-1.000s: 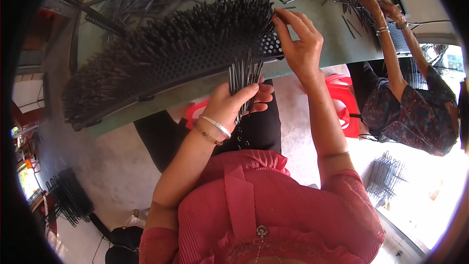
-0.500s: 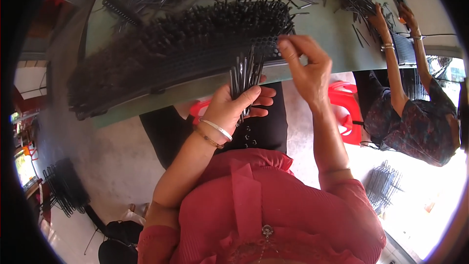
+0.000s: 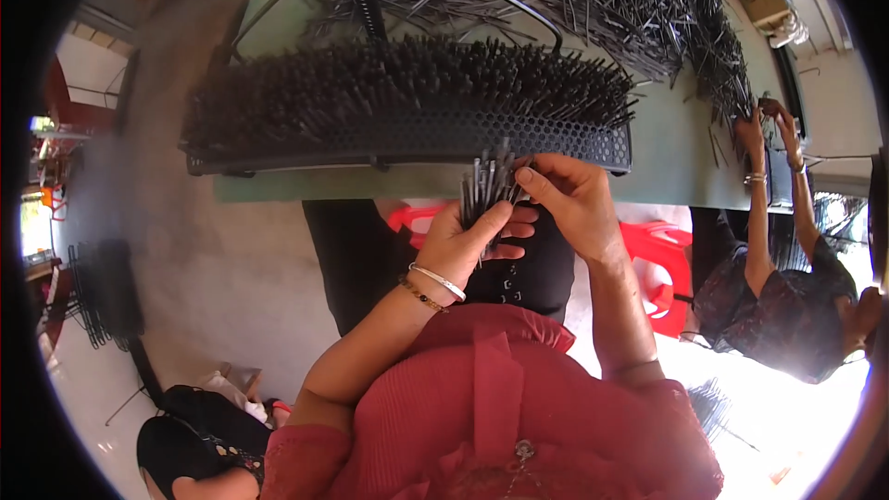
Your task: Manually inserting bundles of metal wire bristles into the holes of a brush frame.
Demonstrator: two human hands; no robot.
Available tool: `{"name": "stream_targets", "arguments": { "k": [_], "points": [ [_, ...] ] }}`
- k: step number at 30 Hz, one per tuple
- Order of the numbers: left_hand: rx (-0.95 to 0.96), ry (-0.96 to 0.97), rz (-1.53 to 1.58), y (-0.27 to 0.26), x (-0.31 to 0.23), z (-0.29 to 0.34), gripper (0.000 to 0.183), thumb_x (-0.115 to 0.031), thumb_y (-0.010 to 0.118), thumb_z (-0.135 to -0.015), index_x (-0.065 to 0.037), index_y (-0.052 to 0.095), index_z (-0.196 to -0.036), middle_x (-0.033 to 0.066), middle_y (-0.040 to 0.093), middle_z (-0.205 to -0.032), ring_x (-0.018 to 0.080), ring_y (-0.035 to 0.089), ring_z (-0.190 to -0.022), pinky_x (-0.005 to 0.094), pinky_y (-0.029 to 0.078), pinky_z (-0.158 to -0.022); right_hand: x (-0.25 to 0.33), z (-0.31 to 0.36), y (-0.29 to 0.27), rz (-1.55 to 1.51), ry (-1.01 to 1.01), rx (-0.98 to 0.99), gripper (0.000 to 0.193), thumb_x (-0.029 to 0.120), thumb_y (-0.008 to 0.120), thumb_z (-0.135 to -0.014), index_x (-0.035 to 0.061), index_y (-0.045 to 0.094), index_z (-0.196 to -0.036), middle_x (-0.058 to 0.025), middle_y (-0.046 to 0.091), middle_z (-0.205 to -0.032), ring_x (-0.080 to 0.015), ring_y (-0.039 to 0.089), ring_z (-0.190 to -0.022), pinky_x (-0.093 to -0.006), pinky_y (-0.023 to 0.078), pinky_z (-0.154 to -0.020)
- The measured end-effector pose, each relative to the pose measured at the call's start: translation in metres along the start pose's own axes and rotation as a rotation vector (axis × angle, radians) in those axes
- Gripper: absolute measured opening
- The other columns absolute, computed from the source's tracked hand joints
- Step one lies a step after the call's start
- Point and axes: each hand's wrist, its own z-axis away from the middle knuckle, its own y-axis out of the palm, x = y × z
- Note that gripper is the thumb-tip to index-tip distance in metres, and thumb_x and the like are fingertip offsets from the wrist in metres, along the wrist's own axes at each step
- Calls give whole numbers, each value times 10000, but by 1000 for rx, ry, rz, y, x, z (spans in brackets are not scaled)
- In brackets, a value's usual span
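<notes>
Pins (image 3: 488, 190) bundled in left hand (image 3: 468, 245); right hand (image 3: 574, 204) pinches one, next needing a free hole in perforated rack (image 3: 407, 134)

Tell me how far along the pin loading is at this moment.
Nearly done, by the look of it: the black perforated tray bristles with upright metal pins across almost its whole length. In hand: the left hand grips a bundle of pins, and the right hand picks at its top near the tray's right end. Left: that bundle and the loose heap of pins on the green table.
</notes>
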Motion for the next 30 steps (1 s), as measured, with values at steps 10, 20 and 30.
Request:
{"name": "stream_targets", "arguments": {
  "k": [10,20,30],
  "points": [
    [-96,24,77,-32,4,19,334,-255,529,-930,-43,485,-1185,141,636,-1028,181,631,-853,311,540,-681,38,-47,40,-90,-453,-75,215,62,585,-890,-56,595,-1070,-93,658,-942,-109,597,-873,-230,466,-791],
    [-97,23,130,-42,0,29,317,-207,520,-935,-51,464,-1206,148,632,-1011,189,628,-849,309,539,-680,32,-101,96,165,-654,-26,181,78,642,-841,-3,648,-1002,-72,681,-853,-91,604,-709,-229,475,-656],
    [-78,24,143,-49,-1,32,287,-208,524,-933,-50,495,-1170,141,640,-990,181,635,-832,291,536,-654,22,-96,103,468,-830,-105,263,55,664,-809,51,644,-1072,-34,694,-893,-119,596,-816,-264,422,-819]
  ]
}}
